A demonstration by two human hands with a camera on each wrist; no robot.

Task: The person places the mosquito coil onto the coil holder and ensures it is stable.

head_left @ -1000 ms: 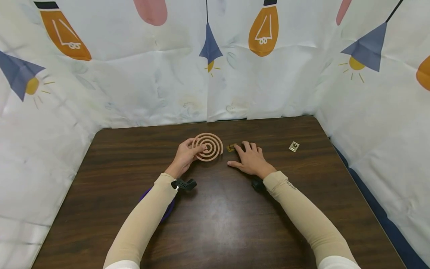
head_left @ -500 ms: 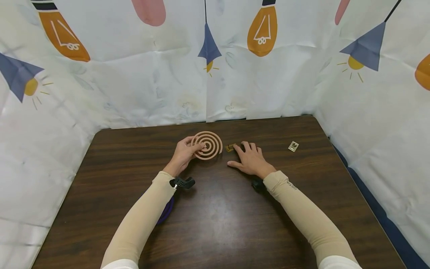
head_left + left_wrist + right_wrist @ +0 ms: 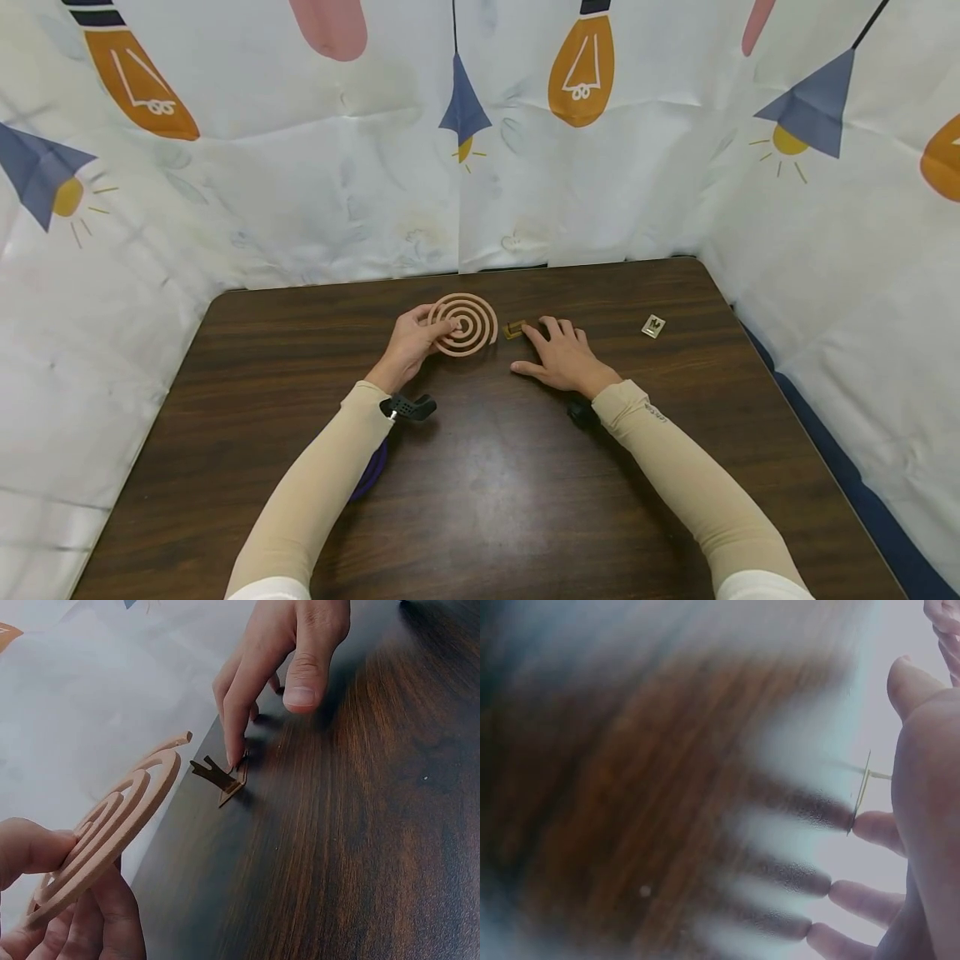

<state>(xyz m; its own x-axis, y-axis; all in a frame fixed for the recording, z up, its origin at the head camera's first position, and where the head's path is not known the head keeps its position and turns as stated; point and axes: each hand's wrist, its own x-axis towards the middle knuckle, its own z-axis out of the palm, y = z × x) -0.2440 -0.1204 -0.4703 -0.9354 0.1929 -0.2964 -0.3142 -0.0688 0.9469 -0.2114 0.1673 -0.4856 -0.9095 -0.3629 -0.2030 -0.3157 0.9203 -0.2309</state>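
My left hand (image 3: pixel 408 346) pinches a tan mosquito coil (image 3: pixel 472 327), thumb on its upper face and fingers beneath. In the left wrist view the coil (image 3: pixel 112 840) is tilted, held above the table. My right hand (image 3: pixel 564 360) lies palm down with spread fingers, its index fingertip on the flat base of a small brass-coloured metal coil stand (image 3: pixel 513 330). The stand's forked prong (image 3: pixel 215 775) sticks up at a slant toward the coil, apart from it. In the right wrist view the stand (image 3: pixel 861 793) shows edge-on by the index fingertip.
A second small metal stand (image 3: pixel 653 326) lies on the dark wood table (image 3: pixel 480 500) to the right. A purple ring-shaped thing (image 3: pixel 372 472) is partly hidden under my left forearm. White patterned cloth (image 3: pixel 337 192) hangs behind the table and at both sides.
My left hand has lifted slightly away with the coil, and the left forearm has shifted a little left, covering the purple ring differently. The right hand stays at the stand.
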